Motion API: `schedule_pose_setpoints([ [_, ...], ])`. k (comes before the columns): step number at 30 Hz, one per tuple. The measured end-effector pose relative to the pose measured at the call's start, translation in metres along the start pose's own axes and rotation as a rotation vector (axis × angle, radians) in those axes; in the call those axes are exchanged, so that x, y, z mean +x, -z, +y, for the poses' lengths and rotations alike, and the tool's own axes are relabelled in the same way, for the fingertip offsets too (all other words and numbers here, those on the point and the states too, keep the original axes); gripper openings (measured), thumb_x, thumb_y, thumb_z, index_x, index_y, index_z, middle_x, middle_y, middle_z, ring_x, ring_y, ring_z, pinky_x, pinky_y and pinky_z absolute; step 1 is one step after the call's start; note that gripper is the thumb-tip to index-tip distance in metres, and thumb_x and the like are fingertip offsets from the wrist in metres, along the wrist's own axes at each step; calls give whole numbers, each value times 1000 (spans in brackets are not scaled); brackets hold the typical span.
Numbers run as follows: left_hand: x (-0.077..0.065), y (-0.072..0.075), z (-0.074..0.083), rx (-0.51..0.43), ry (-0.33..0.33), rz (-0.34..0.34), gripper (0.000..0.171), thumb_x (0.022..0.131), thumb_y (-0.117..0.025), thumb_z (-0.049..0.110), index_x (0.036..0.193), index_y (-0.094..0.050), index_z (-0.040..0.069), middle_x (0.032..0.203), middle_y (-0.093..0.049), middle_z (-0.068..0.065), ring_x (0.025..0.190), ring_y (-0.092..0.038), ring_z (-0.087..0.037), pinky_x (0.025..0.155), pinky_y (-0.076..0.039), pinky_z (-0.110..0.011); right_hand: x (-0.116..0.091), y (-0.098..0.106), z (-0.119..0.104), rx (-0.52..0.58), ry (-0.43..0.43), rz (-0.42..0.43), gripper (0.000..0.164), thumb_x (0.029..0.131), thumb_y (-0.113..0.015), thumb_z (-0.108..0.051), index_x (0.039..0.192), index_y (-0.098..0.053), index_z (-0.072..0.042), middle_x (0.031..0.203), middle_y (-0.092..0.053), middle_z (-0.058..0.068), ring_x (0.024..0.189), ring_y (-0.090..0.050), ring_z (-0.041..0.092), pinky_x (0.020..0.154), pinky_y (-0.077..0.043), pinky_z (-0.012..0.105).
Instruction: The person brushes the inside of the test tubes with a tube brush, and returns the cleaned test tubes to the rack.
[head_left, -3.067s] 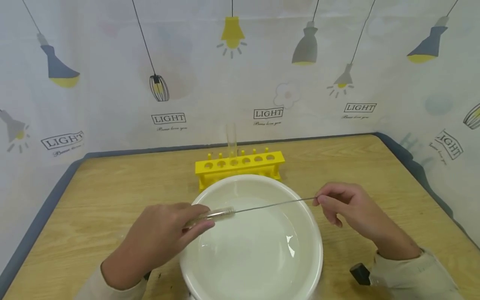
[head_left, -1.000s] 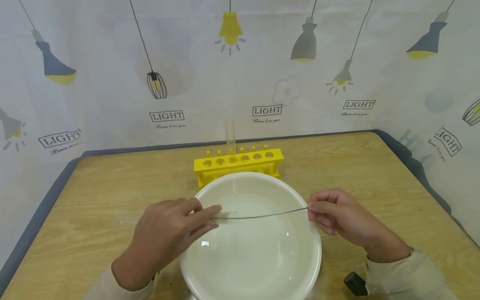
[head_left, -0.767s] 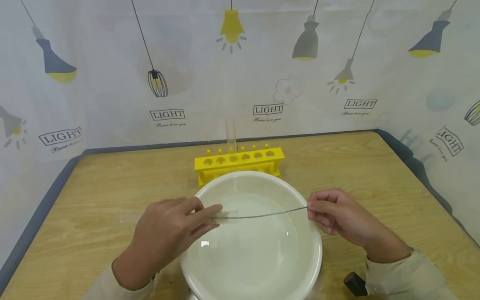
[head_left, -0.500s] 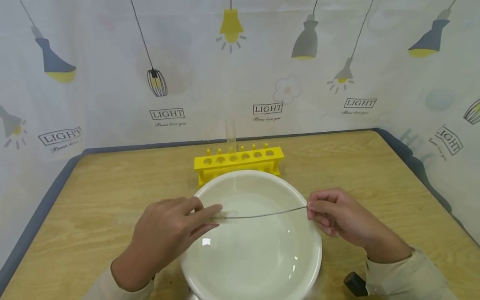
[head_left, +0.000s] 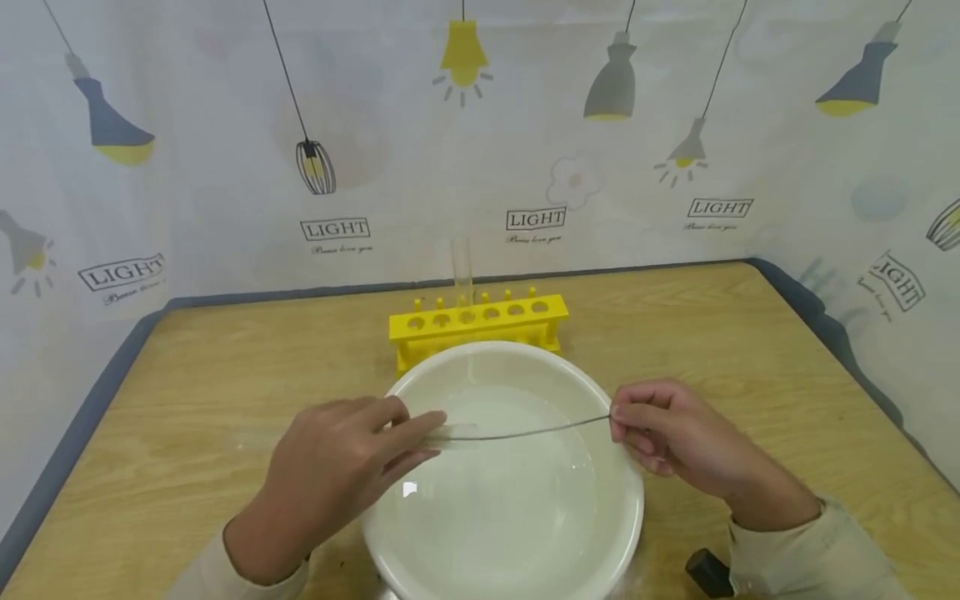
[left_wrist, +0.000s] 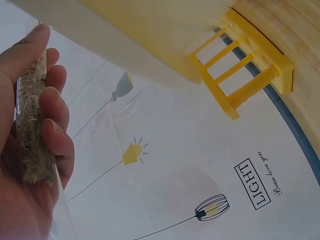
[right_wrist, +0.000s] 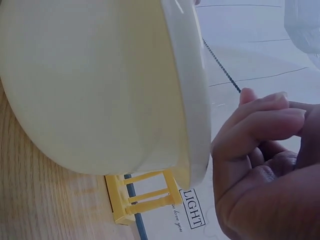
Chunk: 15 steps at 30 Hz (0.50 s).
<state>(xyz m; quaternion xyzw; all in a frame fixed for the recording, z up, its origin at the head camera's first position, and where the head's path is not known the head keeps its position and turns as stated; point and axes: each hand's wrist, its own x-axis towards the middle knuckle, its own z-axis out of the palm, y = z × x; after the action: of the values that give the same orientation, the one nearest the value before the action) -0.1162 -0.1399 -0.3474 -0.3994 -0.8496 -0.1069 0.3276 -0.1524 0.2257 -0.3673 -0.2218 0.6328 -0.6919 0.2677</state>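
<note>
My left hand [head_left: 330,475] holds a clear glass test tube [head_left: 463,430] nearly level over the left side of a white basin [head_left: 636,508] of water. Inside the tube sit the pale bristles [left_wrist: 35,135] of a test tube brush, with my left fingers and thumb curled round the glass in the left wrist view. The brush's thin twisted wire handle [head_left: 536,430] comes out of the tube's mouth and bows slightly across the basin. At the basin's right rim, my right hand [head_left: 678,437] pinches the wire's end between thumb and fingertips.
Just behind the basin stands a yellow test tube rack [head_left: 480,321] with another clear test tube [head_left: 462,267] upright in one hole. A small black object [head_left: 708,572] is beside the right sleeve. A printed cloth [head_left: 405,167] hangs along the table's back and sides.
Over three seconds the right hand has come left and slightly down, leaving less wire outside the tube. The tube has levelled. In the last second the right hand shifts only a little left.
</note>
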Motion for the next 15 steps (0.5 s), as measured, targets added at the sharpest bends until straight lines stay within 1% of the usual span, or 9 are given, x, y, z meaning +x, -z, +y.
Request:
schedule_pose_setpoints([
  [2, 0, 0, 1, -1, -7, 5, 25, 98, -63, 39, 110, -78, 23, 77, -67, 5, 54, -53, -8, 46, -44, -21, 0, -1, 0, -3, -3, 0, 28, 105, -42, -4, 86, -63, -8, 64, -45, -5, 48, -27, 24, 41, -17, 39],
  [5, 1, -1, 1, -2, -14, 27, 32, 104, -52, 41, 109, -78, 23, 76, -66, 5, 53, -52, -7, 45, -43, -21, -1, -3, -1, -11, -5, 4, 28, 105, -43, -5, 86, -63, -8, 64, -45, -6, 49, -28, 23, 41, -18, 38],
  [7, 2, -3, 2, -10, -23, 42, 35, 105, -49, 41, 109, -78, 23, 76, -66, 6, 53, -51, -7, 46, -43, -20, -1, -5, -1, -24, -6, -1, 27, 105, -43, -5, 87, -63, -6, 64, -45, -5, 50, -28, 23, 41, -18, 37],
  [9, 3, -4, 5, -22, -41, 43, 29, 103, -55, 39, 109, -78, 23, 77, -66, 6, 53, -51, -6, 46, -42, -18, -1, -8, -1, -59, -4, -21, 25, 105, -44, -5, 89, -63, -2, 63, -43, 0, 50, -30, 24, 39, -21, 35],
  [11, 4, -6, 8, -38, -57, 28, 22, 97, -65, 36, 110, -77, 23, 77, -66, 7, 53, -49, -5, 47, -40, -16, -1, -12, 0, -104, -8, -36, 23, 105, -45, -6, 91, -62, 3, 62, -42, 7, 49, -33, 23, 38, -26, 32],
  [13, 4, -8, 11, -48, -68, 10, 24, 90, -74, 34, 111, -77, 23, 77, -65, 8, 53, -47, -3, 47, -38, -14, -1, -16, 1, -158, -7, -46, 22, 105, -46, -6, 93, -60, 6, 62, -40, 13, 49, -36, 23, 37, -31, 29],
  [15, 3, -9, 13, -50, -68, 0, 27, 86, -78, 33, 111, -77, 24, 77, -64, 8, 52, -46, -3, 47, -37, -13, -1, -19, 0, -200, -13, -35, 23, 105, -46, -8, 95, -60, 7, 62, -39, 17, 49, -37, 23, 38, -35, 28],
])
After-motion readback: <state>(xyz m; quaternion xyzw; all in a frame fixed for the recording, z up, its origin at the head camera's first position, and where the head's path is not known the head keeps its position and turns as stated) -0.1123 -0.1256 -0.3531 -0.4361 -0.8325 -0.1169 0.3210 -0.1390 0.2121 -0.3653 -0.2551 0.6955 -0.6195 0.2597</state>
